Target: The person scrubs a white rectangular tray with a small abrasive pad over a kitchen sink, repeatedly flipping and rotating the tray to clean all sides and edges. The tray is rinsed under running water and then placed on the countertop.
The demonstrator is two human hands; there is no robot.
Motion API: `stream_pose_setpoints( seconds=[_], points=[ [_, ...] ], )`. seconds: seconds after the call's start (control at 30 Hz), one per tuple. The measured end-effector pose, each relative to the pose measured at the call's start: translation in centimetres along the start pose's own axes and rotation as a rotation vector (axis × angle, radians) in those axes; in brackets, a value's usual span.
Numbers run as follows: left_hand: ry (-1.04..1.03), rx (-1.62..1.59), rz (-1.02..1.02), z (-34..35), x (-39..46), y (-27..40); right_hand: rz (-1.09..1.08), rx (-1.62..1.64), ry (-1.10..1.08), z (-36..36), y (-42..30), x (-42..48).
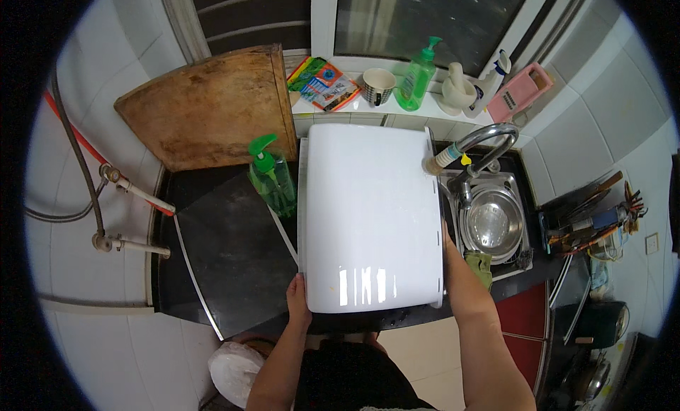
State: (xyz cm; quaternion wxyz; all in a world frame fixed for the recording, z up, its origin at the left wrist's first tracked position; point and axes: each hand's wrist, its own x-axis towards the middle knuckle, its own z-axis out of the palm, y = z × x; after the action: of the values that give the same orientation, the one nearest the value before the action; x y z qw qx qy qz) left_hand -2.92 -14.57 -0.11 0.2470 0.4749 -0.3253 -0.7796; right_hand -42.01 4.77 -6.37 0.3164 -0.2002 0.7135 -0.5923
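A large glossy white box-shaped appliance housing [372, 214] stands on the dark counter before me, between both hands. My left hand [299, 300] grips its near left edge, thumb showing along the side. Reaching around the right side, my right hand [447, 238] holds the housing there; its fingers are mostly hidden behind the dark-edged rim. Left of the housing, a green pump bottle [273, 180] stands close to it. A dark flat panel with white edge strips [228, 267] lies on the counter at the left.
A wooden cutting board [212, 108] leans at the back left. The faucet [491, 140] arches over the sink, its spout close to the housing; a metal basin [491, 222] sits inside. The windowsill carries a mug [378, 87], a green bottle [417, 81] and a mortar [457, 92].
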Motion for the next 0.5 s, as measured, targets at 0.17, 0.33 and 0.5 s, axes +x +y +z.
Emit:
stream_pose_setpoints(
  seconds=[0.17,0.33,0.5],
  points=[
    [0.063,-0.047,0.134,1.6,0.8,-1.9,0.439,0.639,-0.078,3.4,-8.0,2.2],
    [0.053,0.085,0.195,3.1,1.5,-3.4,0.495,0.552,-0.036,0.7,-7.7,3.4],
    [-0.018,0.406,0.331,3.5,2.3,-3.8,0.472,0.64,-0.036,-1.8,-3.0,4.3]
  ],
)
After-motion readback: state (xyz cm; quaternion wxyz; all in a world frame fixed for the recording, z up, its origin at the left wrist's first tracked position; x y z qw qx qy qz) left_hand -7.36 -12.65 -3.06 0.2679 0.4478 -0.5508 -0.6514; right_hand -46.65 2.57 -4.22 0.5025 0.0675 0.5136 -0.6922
